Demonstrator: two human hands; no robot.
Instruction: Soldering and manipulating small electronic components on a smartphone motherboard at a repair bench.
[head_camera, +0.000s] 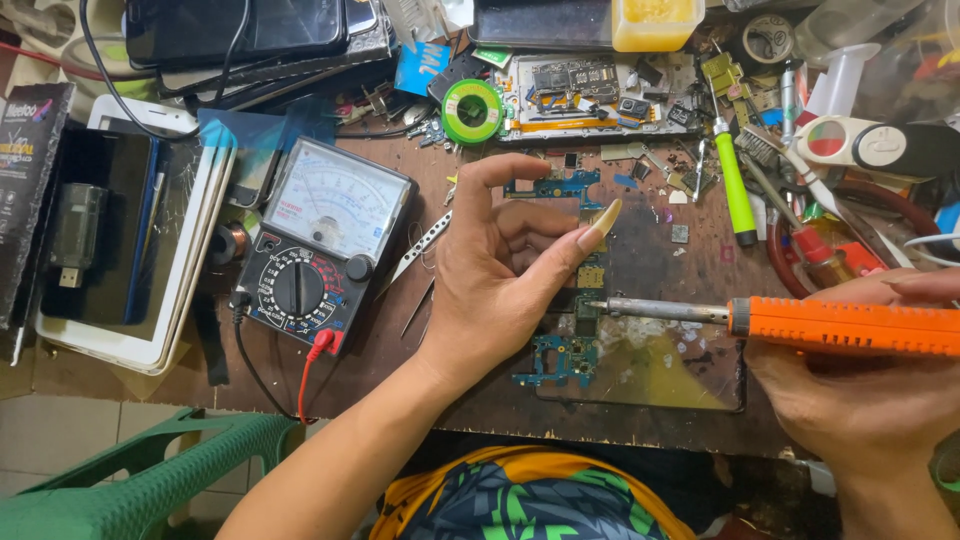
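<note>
1. The right hand (860, 385) has its grip clamped on an orange-handled soldering iron (800, 322) — tip touching the blue phone circuit board (565, 355).
2. The left hand (505, 270) hovers over that board, fingers apart, holding nothing.
3. Left of the board sits an analog multimeter (320, 245) on the worktop (700, 250).
4. Judgement: brace the board and keep the tip steady — brief contact only.

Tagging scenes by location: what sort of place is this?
Probably a phone or electronics repair bench: an orange-handled soldering iron in the right hand, an analog multimeter, and bare circuit boards on a cluttered worktop.
</note>
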